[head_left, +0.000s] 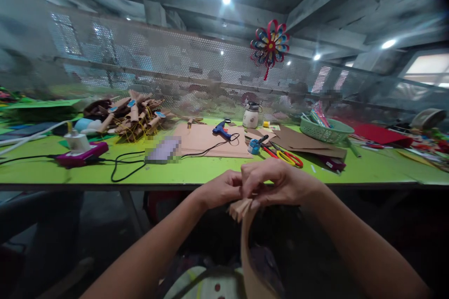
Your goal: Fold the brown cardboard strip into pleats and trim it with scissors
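Just in front of the table edge, my left hand and my right hand meet, both closed on one strip of brown paper. The strip's upper end is gathered into narrow folds between my fingers. Its long tail curves down toward my lap. My right thumb and fingers pinch at the folds; part of my left fingertips is hidden behind the right hand. Beyond my hands lie scissors with yellow and red handles and a small blue jar.
A blue glue gun rests on brown sheets. Left are a purple power strip and a pile of rolled paper pieces. A green basket and a white jar stand toward the back. Black cords cross the green table.
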### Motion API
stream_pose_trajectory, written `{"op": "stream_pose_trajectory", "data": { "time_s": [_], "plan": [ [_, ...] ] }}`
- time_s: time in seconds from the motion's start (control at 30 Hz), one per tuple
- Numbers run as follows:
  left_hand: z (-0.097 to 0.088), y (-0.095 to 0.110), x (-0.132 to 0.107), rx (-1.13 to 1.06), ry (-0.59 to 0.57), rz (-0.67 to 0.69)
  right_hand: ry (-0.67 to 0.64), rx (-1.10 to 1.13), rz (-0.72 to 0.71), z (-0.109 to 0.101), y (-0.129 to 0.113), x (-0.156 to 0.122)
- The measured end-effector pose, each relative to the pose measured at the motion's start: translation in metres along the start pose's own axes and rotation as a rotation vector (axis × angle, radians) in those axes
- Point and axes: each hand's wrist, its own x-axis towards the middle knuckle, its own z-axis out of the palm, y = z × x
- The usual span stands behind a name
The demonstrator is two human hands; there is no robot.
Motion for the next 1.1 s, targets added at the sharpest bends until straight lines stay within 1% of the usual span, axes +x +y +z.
{"op": "stream_pose_trajectory", "data": {
  "time_s": [0.03,0.1,0.17,0.2,0.27,0.33,0.4,0.47,0.6,0.73,0.8,0.87,0.97,1.1],
  "plan": [
    [-0.004,0.002,-0.001,0.023,0.034,-0.007,0.042,-0.026,0.043,-0.001,0.006,-0.003],
    [-0.017,0.011,-0.004,0.094,0.163,-0.009,0.090,-0.091,0.137,-0.005,0.024,-0.008],
    [-0.035,0.021,-0.005,0.220,0.305,-0.020,0.093,-0.123,0.283,-0.012,0.049,-0.010],
    [-0.043,0.025,-0.004,0.301,0.326,-0.047,0.087,-0.128,0.362,-0.015,0.063,-0.011],
    [-0.058,0.029,0.003,0.492,0.292,-0.099,0.053,-0.111,0.474,-0.020,0.093,-0.009],
    [-0.068,0.025,0.013,0.713,0.227,-0.134,0.052,-0.069,0.501,-0.021,0.119,-0.005],
    [-0.075,0.016,0.022,0.910,0.224,-0.149,0.051,-0.044,0.522,-0.018,0.139,0.000],
    [-0.080,0.006,0.028,1.027,0.234,-0.176,0.052,-0.014,0.546,-0.013,0.152,0.005],
    [-0.090,-0.007,0.028,1.101,0.210,-0.278,0.046,-0.034,0.558,0.000,0.168,0.013],
    [-0.097,-0.014,0.019,1.150,0.182,-0.294,0.106,-0.108,0.527,0.008,0.182,0.011],
    [-0.098,-0.018,0.013,1.166,0.194,-0.261,0.115,-0.142,0.499,0.008,0.186,0.007],
    [-0.098,-0.022,0.009,1.181,0.222,-0.198,0.111,-0.149,0.489,0.009,0.187,0.003],
    [-0.098,-0.030,0.003,1.208,0.249,-0.109,0.127,-0.164,0.498,0.011,0.184,0.000],
    [-0.098,-0.039,-0.001,1.256,0.289,-0.007,0.152,-0.290,0.477,0.019,0.177,0.001]
  ]
}}
